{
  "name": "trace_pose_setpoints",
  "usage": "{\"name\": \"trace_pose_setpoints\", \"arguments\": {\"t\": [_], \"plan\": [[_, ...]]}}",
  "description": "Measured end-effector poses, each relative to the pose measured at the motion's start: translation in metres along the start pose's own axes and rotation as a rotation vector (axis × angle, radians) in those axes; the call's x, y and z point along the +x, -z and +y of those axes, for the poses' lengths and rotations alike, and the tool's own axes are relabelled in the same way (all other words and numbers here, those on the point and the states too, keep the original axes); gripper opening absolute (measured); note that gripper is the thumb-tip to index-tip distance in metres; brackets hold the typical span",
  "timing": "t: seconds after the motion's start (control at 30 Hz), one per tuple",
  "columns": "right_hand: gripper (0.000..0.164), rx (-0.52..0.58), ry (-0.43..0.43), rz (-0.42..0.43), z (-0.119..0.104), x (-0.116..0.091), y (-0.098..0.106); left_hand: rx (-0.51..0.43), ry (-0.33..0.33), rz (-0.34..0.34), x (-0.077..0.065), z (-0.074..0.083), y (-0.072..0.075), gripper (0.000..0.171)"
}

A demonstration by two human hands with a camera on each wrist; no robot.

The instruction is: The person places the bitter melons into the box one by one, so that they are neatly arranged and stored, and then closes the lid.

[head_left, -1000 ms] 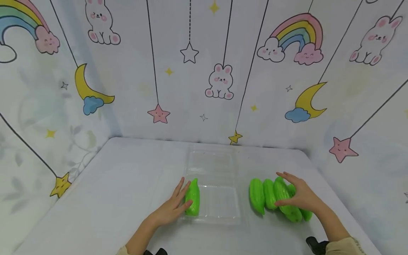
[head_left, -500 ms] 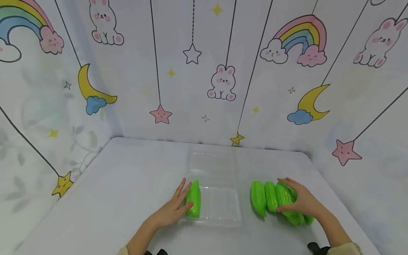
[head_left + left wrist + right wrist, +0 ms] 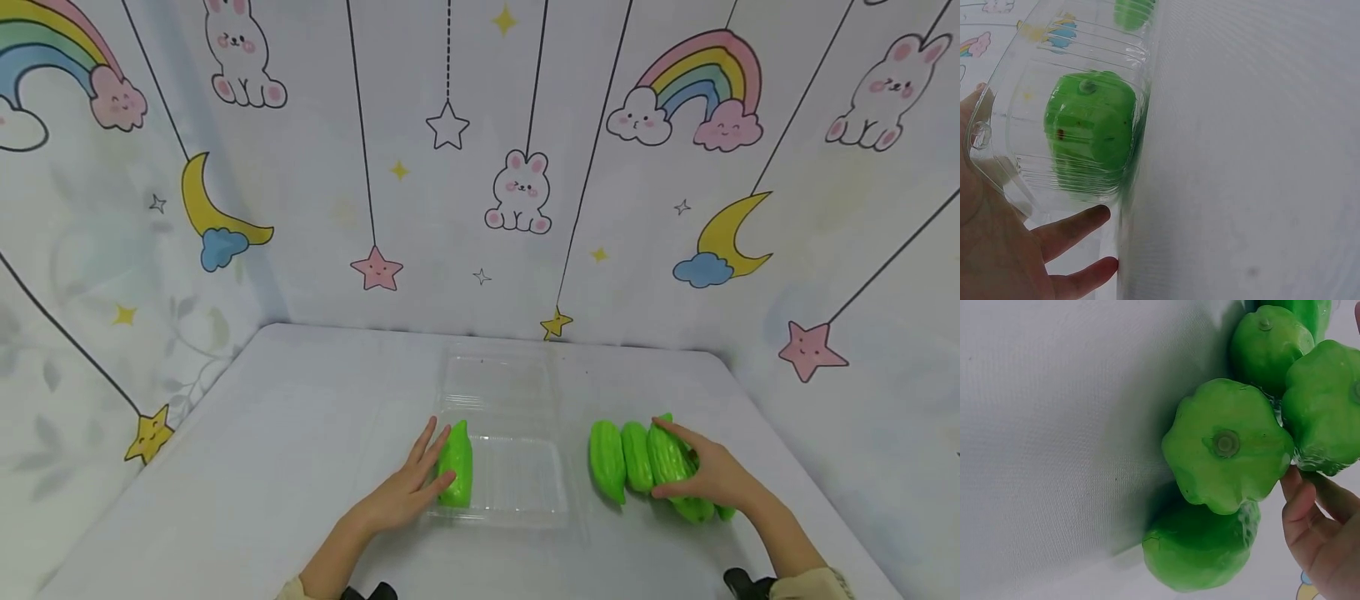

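A clear plastic clamshell box [image 3: 517, 479] lies unfolded on the table, with one green ridged gourd [image 3: 456, 467] in the left side of its near half. My left hand [image 3: 401, 496] rests at the box's left edge with fingers spread and straight; in the left wrist view its fingers [image 3: 1079, 231] lie beside the clear wall. Several more green gourds [image 3: 606, 458] are bunched to the right of the box. There my right hand [image 3: 705, 471] holds one gourd [image 3: 667, 458], thumb on the near side and fingers on the far side. The right wrist view shows fingers [image 3: 1310, 512] touching this gourd [image 3: 1329, 406].
The white table [image 3: 300, 417] runs up to a cloth backdrop [image 3: 465, 208] printed with rainbows, moons, stars and rabbits. Other gourds [image 3: 1229, 447] crowd close around the right hand. The box's far half [image 3: 495, 383] lies flat toward the back.
My right hand has come slightly down and closed in around a gourd in the bunch. The left hand stays in place beside the box.
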State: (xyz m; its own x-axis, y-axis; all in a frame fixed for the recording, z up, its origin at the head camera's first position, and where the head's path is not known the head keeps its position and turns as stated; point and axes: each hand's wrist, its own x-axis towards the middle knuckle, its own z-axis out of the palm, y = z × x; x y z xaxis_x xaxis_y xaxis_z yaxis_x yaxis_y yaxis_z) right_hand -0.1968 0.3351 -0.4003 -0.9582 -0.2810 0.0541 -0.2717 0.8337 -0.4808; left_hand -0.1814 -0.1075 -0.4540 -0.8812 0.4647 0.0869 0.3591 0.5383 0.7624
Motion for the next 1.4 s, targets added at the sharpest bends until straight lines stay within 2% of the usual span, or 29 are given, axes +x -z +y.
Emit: {"name": "trace_pose_setpoints", "arguments": {"t": [0.23, 0.5, 0.97, 1.4], "plan": [[0.098, 0.011, -0.008, -0.013, 0.003, 0.0, -0.002, 0.0, 0.004, -0.002, 0.0, 0.0, -0.001, 0.065], [0.098, 0.005, -0.004, 0.037, -0.001, 0.003, 0.004, 0.022, -0.003, -0.004, 0.003, -0.001, 0.0, 0.065], [0.098, 0.027, -0.04, 0.056, -0.006, 0.008, 0.003, -0.009, -0.004, -0.008, 0.003, -0.001, 0.001, 0.07], [0.098, 0.061, 0.016, 0.088, -0.018, 0.014, 0.0, 0.005, -0.007, -0.004, 0.001, 0.0, 0.001, 0.07]]}}
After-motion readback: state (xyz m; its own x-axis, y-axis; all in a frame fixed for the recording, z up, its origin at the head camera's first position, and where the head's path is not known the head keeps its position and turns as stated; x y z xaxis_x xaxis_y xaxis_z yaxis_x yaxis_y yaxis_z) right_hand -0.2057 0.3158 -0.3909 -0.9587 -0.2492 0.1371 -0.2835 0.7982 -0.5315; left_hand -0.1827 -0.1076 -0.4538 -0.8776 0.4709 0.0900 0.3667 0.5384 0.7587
